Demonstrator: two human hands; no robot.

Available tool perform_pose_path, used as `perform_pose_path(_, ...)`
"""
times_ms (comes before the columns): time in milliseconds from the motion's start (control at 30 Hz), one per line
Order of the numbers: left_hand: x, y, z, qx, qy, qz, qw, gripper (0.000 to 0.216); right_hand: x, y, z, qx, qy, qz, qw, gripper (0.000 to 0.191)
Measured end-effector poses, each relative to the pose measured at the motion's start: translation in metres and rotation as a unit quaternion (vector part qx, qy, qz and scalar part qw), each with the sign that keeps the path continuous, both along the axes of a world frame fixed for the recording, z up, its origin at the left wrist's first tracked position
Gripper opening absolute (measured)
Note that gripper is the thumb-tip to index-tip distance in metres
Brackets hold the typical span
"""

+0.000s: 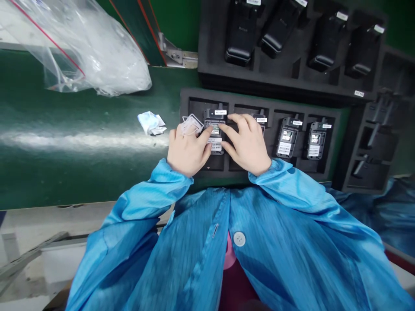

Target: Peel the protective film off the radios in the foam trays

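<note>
A black handheld radio (219, 113) with its back open lies in a compartment of the black foam tray (186, 98). White labels and a small metal card slot show on it. My left hand (184, 152) is closed around several white cut-out card frames (192, 123), which look like SIM card carriers. Its thumb and index finger reach onto the radio's slot. From the other side, my right hand (249, 146) has its fingertips on the radio's slot and right edge. Whether a small card is under the fingers, I cannot tell. Beside them, another radio (261, 117) is partly hidden by my right hand.
Two more open-backed radios (287, 137) lie farther right in the tray. Behind stands a foam tray (210, 65) with several black radios. At right is another foam tray (348, 172). Crumpled paper (151, 123) and a clear plastic bag (110, 56) lie left on the green bench (81, 172).
</note>
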State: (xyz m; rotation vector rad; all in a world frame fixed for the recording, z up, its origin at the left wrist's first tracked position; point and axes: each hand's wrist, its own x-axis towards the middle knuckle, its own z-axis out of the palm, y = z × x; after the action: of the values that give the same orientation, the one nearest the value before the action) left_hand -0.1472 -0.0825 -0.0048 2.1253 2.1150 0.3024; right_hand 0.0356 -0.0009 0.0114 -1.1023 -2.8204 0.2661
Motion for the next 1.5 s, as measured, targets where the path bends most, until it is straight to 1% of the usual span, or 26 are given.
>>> perform_pose_path(133,0.0,0.002,-0.001,-0.005,0.016,0.005,1.0,0.05,0.002,0.002,0.001,0.011,-0.038,0.014,0.999,0.046)
perform_pose_path(367,-0.001,0.003,-0.003,-0.003,0.015,0.007,1.0,0.046,0.001,0.006,0.001,0.01,-0.044,0.018,0.999,0.046)
perform_pose_path(500,-0.004,0.004,-0.002,-0.007,0.021,0.002,1.0,0.047,0.002,0.014,0.0,-0.008,-0.027,0.033,0.999,0.044)
perform_pose_path(633,-0.007,0.008,0.002,-0.024,0.018,-0.004,1.0,0.044,0.006,0.021,0.002,-0.032,0.009,0.046,0.998,0.04)
perform_pose_path(767,-0.01,0.008,0.003,-0.017,0.016,-0.012,1.0,0.045,0.013,0.014,0.004,-0.022,0.034,0.048,0.998,0.033)
perform_pose_path(867,-0.014,0.004,0.0,-0.01,0.01,-0.036,0.999,0.043,0.017,0.006,0.004,-0.007,0.016,0.068,0.998,0.03)
perform_pose_path(967,-0.018,0.0,-0.003,-0.018,0.013,-0.065,0.998,0.042,0.018,0.003,0.003,-0.002,-0.004,0.082,0.997,0.031)
perform_pose_path(1067,-0.02,-0.003,-0.004,-0.014,0.027,-0.082,0.996,0.042,0.016,0.003,0.003,-0.007,-0.003,0.08,0.997,0.031)
perform_pose_path(1167,-0.019,-0.003,-0.003,-0.002,0.033,-0.083,0.996,0.04,0.013,0.004,0.003,-0.006,0.005,0.064,0.998,0.033)
perform_pose_path(1267,-0.017,-0.003,-0.003,0.012,0.038,-0.078,0.996,0.041,0.009,0.004,0.002,0.004,-0.001,0.031,1.0,0.042)
perform_pose_path(1333,-0.016,-0.003,-0.005,0.025,0.046,-0.073,0.996,0.042,0.006,0.005,0.002,0.015,-0.017,0.024,0.999,0.045)
perform_pose_path(1500,-0.016,-0.001,-0.008,0.037,0.058,-0.082,0.994,0.04,0.004,0.01,0.006,0.033,-0.046,0.062,0.996,0.046)
